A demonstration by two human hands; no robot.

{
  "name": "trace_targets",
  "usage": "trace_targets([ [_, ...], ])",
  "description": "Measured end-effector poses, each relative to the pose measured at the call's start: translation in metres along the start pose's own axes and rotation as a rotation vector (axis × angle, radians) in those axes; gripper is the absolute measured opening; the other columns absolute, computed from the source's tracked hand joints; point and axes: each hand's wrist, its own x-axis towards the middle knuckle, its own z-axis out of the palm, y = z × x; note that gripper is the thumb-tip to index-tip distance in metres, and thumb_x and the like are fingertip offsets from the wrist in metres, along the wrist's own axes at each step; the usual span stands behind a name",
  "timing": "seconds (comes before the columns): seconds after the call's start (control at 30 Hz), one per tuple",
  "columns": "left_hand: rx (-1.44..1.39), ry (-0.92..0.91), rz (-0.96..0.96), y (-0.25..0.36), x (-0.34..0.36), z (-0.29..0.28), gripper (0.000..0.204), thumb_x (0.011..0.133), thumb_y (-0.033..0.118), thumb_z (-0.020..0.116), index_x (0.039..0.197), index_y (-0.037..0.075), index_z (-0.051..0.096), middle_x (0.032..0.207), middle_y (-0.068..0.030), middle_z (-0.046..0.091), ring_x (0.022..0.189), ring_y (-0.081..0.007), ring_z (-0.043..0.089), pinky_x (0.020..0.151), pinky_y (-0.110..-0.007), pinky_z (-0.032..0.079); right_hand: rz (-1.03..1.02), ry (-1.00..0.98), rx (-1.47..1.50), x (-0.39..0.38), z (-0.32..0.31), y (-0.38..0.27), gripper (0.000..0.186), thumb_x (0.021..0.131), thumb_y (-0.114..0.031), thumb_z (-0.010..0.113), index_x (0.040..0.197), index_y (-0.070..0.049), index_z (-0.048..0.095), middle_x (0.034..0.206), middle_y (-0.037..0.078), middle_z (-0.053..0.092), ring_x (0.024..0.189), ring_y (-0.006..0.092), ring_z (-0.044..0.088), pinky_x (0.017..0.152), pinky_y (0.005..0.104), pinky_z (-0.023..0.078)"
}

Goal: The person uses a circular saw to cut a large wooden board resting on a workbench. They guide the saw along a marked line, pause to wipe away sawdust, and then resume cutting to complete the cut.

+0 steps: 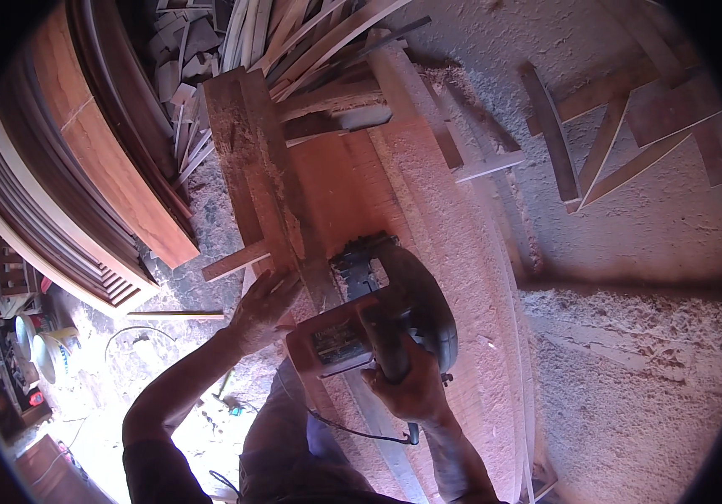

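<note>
My right hand (411,388) is wrapped round the rear handle of a dark circular saw (348,332). The saw rests on a reddish-brown wooden board (340,181), its base plate toward the far side. A cord trails from the handle's lower end. My left hand (267,309) lies to the left of the saw, fingers stretched along the side of a long narrow timber (284,193) that runs across the board. A short wood block (237,260) sticks out just beyond that hand. The blade is hidden under the saw.
Curved wooden panels (92,126) stand at the left. Thin strips of wood (294,38) and offcuts are piled at the far side. A wall with sawdust and wooden pieces (550,134) is at the right. Buckets (50,357) stand on the floor at the left.
</note>
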Motion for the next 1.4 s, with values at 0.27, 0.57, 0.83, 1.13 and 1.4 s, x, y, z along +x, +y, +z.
trace_targets([
  [0.27, 0.043, 0.009, 0.022, -0.005, -0.002, 0.010, 0.078, 0.068, 0.019, 0.088, 0.138, -0.001, 0.058, 0.147, -0.0174, 0.053, 0.142, -0.0353, 0.045, 0.119, -0.049, 0.037, 0.014, -0.015, 0.002, 0.012, 0.002, 0.002, 0.048, 0.078, -0.013, 0.078, 0.121, 0.000, 0.063, 0.089, 0.018, 0.073, 0.082, 0.0250, 0.074, 0.074, 0.0404, 0.057],
  [0.57, -0.023, 0.086, 0.043, -0.004, -0.002, 0.008, 0.065, 0.071, 0.009, 0.077, 0.134, -0.001, 0.061, 0.145, -0.0169, 0.055, 0.141, -0.0356, 0.047, 0.117, -0.050, 0.039, -0.010, 0.000, 0.002, 0.028, 0.005, -0.003, 0.047, 0.078, -0.013, 0.078, 0.120, 0.001, 0.063, 0.090, 0.019, 0.073, 0.083, 0.0261, 0.074, 0.074, 0.0404, 0.057],
  [0.83, -0.006, 0.063, 0.029, -0.012, -0.008, 0.023, 0.070, 0.069, 0.017, 0.080, 0.134, 0.000, 0.063, 0.150, -0.0167, 0.052, 0.143, -0.0360, 0.044, 0.119, -0.048, 0.038, 0.024, -0.017, 0.007, 0.037, 0.006, -0.010, 0.048, 0.078, -0.013, 0.079, 0.121, 0.000, 0.062, 0.090, 0.020, 0.073, 0.085, 0.0294, 0.075, 0.077, 0.0417, 0.057],
  [1.13, -0.293, 0.009, -0.017, -0.019, -0.013, 0.042, 0.061, 0.069, 0.024, 0.081, 0.123, -0.002, 0.067, 0.145, -0.0214, 0.055, 0.142, -0.0378, 0.046, 0.116, -0.048, 0.045, -0.056, -0.003, -0.019, 0.050, 0.007, -0.015, 0.050, 0.078, -0.014, 0.080, 0.123, -0.001, 0.062, 0.092, 0.021, 0.073, 0.086, 0.0328, 0.075, 0.076, 0.0427, 0.057],
  [1.4, -0.095, 0.035, 0.112, -0.011, -0.001, 0.022, 0.055, 0.074, 0.018, 0.077, 0.125, 0.002, 0.066, 0.130, -0.0175, 0.064, 0.135, -0.0326, 0.054, 0.123, -0.047, 0.036, -0.012, 0.024, 0.035, 0.064, 0.009, -0.024, 0.035, 0.078, -0.008, 0.079, 0.108, 0.000, 0.064, 0.085, 0.004, 0.065, 0.077, 0.0105, 0.059, 0.070, 0.0315, 0.051],
])
